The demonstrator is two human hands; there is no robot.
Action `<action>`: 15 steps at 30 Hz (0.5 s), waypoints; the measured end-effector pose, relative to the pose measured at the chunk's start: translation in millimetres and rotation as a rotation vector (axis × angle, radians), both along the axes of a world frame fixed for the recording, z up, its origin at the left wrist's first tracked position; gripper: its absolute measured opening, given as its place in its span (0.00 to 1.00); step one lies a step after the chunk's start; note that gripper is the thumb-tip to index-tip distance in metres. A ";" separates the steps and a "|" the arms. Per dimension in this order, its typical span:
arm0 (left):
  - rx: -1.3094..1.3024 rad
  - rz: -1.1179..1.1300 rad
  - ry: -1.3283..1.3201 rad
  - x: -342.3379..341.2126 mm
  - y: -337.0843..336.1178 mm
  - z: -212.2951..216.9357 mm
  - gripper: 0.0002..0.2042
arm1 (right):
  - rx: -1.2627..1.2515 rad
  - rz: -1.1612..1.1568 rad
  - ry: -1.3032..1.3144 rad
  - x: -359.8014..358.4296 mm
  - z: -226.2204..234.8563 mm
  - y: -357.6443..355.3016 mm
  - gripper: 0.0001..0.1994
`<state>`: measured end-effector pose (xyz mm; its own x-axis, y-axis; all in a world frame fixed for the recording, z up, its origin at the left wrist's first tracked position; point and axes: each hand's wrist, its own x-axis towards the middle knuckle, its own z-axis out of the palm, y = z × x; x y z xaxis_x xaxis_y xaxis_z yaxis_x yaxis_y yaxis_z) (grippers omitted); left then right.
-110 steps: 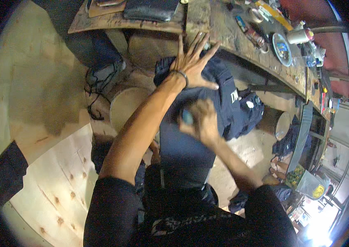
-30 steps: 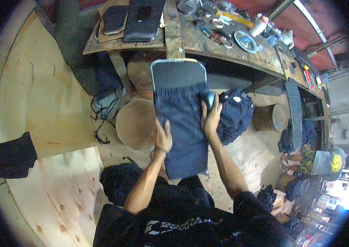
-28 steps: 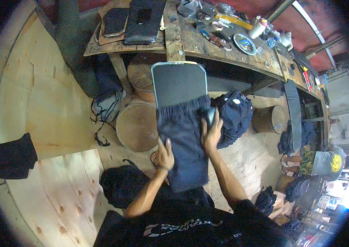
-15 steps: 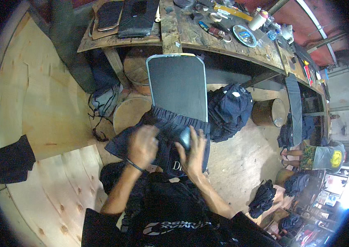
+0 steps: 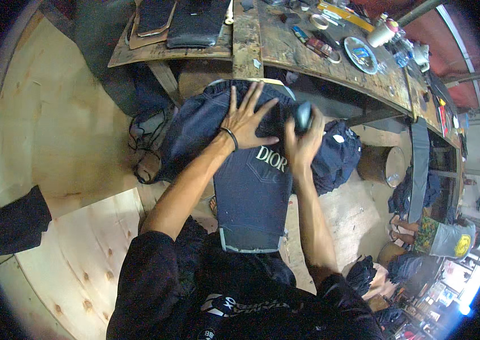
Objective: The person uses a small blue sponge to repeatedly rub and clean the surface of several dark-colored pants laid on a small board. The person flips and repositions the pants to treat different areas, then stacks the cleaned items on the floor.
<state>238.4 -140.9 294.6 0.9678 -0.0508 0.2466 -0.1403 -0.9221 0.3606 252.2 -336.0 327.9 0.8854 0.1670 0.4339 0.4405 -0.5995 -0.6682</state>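
A pair of dark navy shorts [image 5: 192, 127] is stretched over a flat dark board [image 5: 249, 243] with a pale edge. The board's rounded near end sticks out below the cloth, and a strip of its far end shows past the waistband. Pale lettering lies on the shorts. My left hand [image 5: 248, 126], a dark band at its wrist, presses flat on the cloth near the waistband, fingers spread. At the right edge of the shorts, my right hand [image 5: 305, 140] is closed around a dark, glossy, rounded object [image 5: 303, 115]; blur hides its exact kind.
Ahead stands a worn wooden bench [image 5: 285, 48] bearing tape rolls, a blue plate [image 5: 360, 55], a thread cone [image 5: 383, 33] and dark panels [image 5: 194, 25]. Dark garments [image 5: 336, 156] are piled right of the board, near a round stool [image 5: 384, 165]. Another person [image 5: 444, 238] is farther right.
The shorts have been drawn away from me along the board, baring its near end. My left hand has opened flat on them; my right hand has moved forward and right with the rounded object.
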 end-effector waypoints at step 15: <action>-0.014 -0.019 0.120 27.0 1.3 -4.5 0.65 | -0.491 0.620 0.233 -120.7 2.6 12.3 0.34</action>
<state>265.3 -139.6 290.1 0.9893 -0.0663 0.1297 -0.1122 -0.9145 0.3888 131.5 -323.8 330.4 0.6285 0.7778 0.0010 0.6701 -0.5408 -0.5084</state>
